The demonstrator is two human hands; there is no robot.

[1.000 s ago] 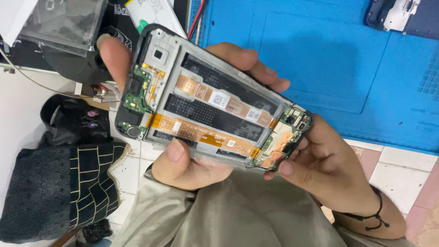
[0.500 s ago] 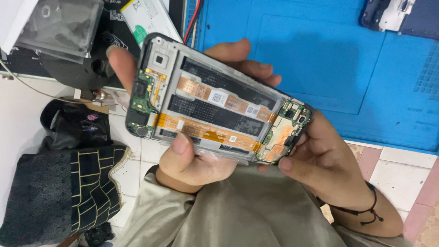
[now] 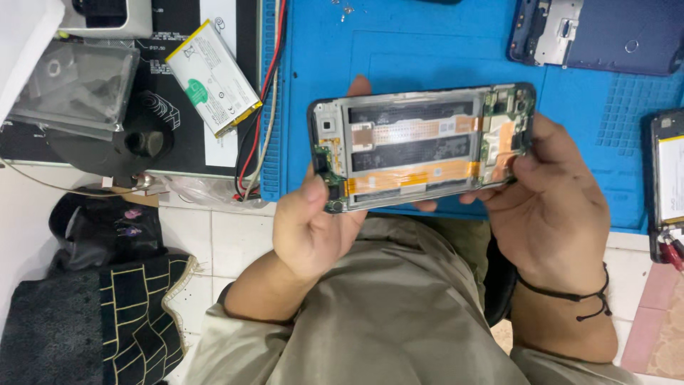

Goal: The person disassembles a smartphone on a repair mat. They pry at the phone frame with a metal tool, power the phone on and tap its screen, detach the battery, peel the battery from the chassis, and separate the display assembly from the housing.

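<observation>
An opened phone frame (image 3: pixel 422 148) lies level above the blue mat (image 3: pixel 456 50), gripped at its nine o'clock end by the left hand (image 3: pixel 313 228) and at three o'clock by the right hand (image 3: pixel 552 199). A loose battery (image 3: pixel 212 77) lies at ten o'clock on the tabletop (image 3: pixel 164 135).

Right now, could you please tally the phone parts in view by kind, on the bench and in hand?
Opened phone frame, held by left hand and right hand: 1
Loose battery: 1
Dark blue back cover: 1
Opened phone at right edge: 1
Total: 4
</observation>
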